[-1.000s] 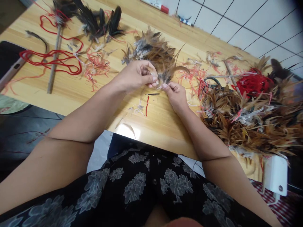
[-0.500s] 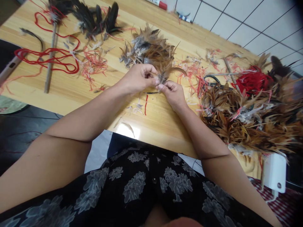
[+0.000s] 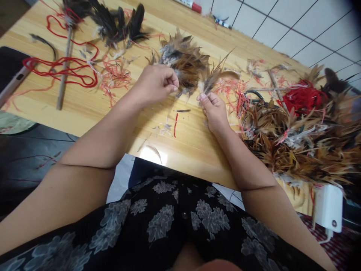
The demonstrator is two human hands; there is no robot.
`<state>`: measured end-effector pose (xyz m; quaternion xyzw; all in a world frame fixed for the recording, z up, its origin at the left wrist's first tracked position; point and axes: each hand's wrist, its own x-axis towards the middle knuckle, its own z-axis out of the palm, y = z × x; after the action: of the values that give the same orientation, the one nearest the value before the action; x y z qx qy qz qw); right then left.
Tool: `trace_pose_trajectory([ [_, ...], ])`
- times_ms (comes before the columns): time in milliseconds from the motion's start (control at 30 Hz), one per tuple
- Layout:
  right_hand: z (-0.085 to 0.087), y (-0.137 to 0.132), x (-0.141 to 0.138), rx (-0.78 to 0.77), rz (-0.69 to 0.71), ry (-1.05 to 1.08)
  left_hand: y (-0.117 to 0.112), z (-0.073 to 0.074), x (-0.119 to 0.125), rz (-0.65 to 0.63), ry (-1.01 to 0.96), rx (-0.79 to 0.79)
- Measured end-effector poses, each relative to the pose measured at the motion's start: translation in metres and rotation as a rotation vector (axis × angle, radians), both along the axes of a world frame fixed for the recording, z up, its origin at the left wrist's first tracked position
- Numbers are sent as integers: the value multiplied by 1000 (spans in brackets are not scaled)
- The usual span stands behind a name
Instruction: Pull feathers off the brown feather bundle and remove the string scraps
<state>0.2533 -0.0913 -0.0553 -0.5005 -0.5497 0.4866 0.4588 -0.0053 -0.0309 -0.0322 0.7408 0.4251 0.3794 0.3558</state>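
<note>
My right hand (image 3: 216, 109) pinches a small bunch of brown feathers (image 3: 212, 79) by its pale base, tips pointing up and away. My left hand (image 3: 160, 82) is apart from it, thumb and fingers closed together; whatever they may hold is too small to make out. Just behind my left hand lies a heap of brown feathers (image 3: 188, 60) with grey fluffy ends. On the table below the hands are a short red string piece (image 3: 176, 125), a thin dark feather (image 3: 183, 110) and pale fluff scraps (image 3: 163, 128).
At the left lie a phone (image 3: 14, 71), looped red cord (image 3: 76, 73) and a stick (image 3: 64, 67) with dark feathers at its top. Black feathers (image 3: 113, 26) sit at the back. A large brown feather pile (image 3: 296, 146), red strings (image 3: 306, 96) and a white device (image 3: 328, 209) occupy the right.
The hands were together at the feather bunch and have come apart. My left hand moved left and slightly up; my right hand moved right, keeping the bunch.
</note>
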Motion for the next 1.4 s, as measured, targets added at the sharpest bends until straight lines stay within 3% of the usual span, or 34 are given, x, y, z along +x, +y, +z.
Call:
trace_pose_trajectory([
  [167,0,0,1,14,-4,22,2,-8,12,12,133,161],
  [333,3,0,-2,-10,-28,7,-1,-2,17,-75,286,33],
  [467,4,0,-3,-5,-23,-3,-4,6,18,-60,332,-47],
  [667,-2,-2,1,45,22,-17,3,0,11,-132,310,1],
  [767,-3,-3,1,42,24,-43,5,1,7,-116,169,-25],
  [1033,1,-4,-1,28,9,-57,-12,13,21,102,-157,-112],
  [1200,1,-4,-2,32,-9,-51,-20,15,37,21,-448,-412],
  [1400,1,-2,-6,-29,-42,-98,-30,19,47,-38,-611,-493],
])
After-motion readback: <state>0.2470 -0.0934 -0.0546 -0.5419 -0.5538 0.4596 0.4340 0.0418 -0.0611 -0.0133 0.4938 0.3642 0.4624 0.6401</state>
